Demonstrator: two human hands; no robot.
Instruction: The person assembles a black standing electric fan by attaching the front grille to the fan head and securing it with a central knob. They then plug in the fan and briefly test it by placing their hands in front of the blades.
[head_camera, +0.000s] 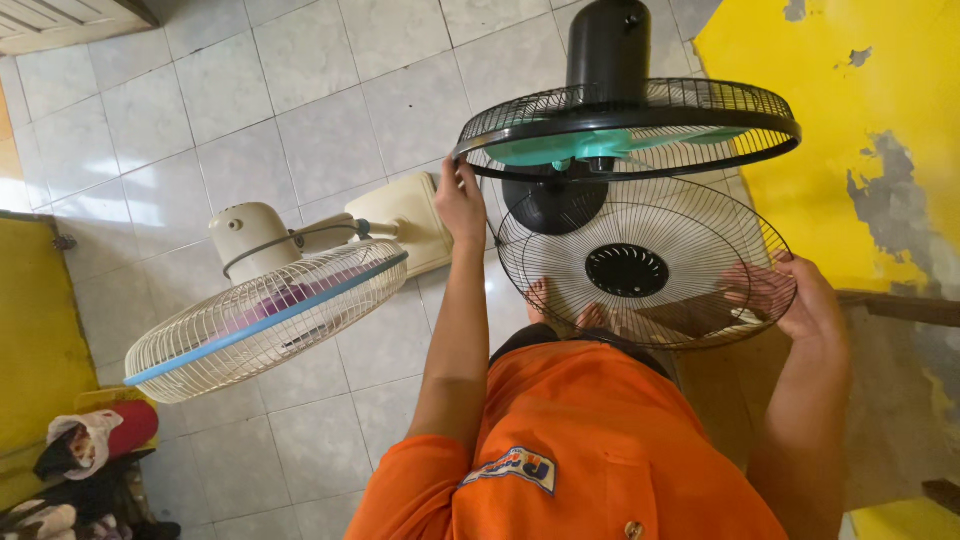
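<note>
Grey floor tiles (200, 110) fill the view from above, with a yellow wall (800, 120), its paint peeling, on the right.

Closest to the person, a loose black grille (645, 265) is held almost flat, its face turned up and tilted a little toward the camera. Its round hub sits in the middle with wires fanning out to the rim. The right hand (795, 295) grasps the grille at its right rim, with the fingers seen through the wires. Bare toes show through the wires near the lower rim.

Just above it is the black fan (625, 125), its face pointing down toward the loose grille and its motor housing rising straight up behind, so its axis runs vertically in the picture. Teal blades (590, 148) show inside its guard. The left hand (460, 205) is closed on the guard's left rim.

Left of that arm stands a cream fan (265, 315) with a blue band around its guard, tilted face-down toward the lower left, its base (405, 220) behind the left hand.

An orange shirt (580, 450) fills the bottom. Clothes (90, 450) are heaped at the lower left.
</note>
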